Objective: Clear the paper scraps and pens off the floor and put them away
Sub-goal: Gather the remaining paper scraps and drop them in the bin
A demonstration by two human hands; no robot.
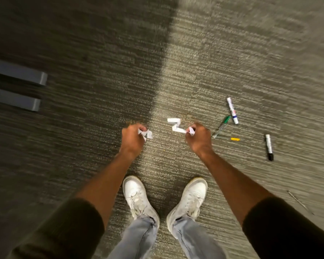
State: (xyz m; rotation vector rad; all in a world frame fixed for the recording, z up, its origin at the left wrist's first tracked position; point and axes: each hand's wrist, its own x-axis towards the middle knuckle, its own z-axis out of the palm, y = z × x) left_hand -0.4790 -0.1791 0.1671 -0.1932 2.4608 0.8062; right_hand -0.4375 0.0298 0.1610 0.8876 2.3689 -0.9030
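My left hand point(132, 138) is closed around crumpled white paper scraps point(146, 134) that stick out of the fist. My right hand point(199, 138) pinches a small white scrap point(191, 130). Between the hands a folded white paper strip point(176, 125) lies on the grey carpet, its near end right beside my right fingers. To the right lie a white marker with a blue band point(232, 110), a green pen point(222, 127), a thin pen with a yellow end point(230, 139) and a marker with a black cap point(269, 147).
Two dark grey furniture feet point(19, 85) jut in from the left edge. My white shoes point(165, 198) stand just below the hands. A thin stick-like item point(299, 201) lies on the carpet at the lower right. Carpet point(101, 53) stretches ahead, half in shadow.
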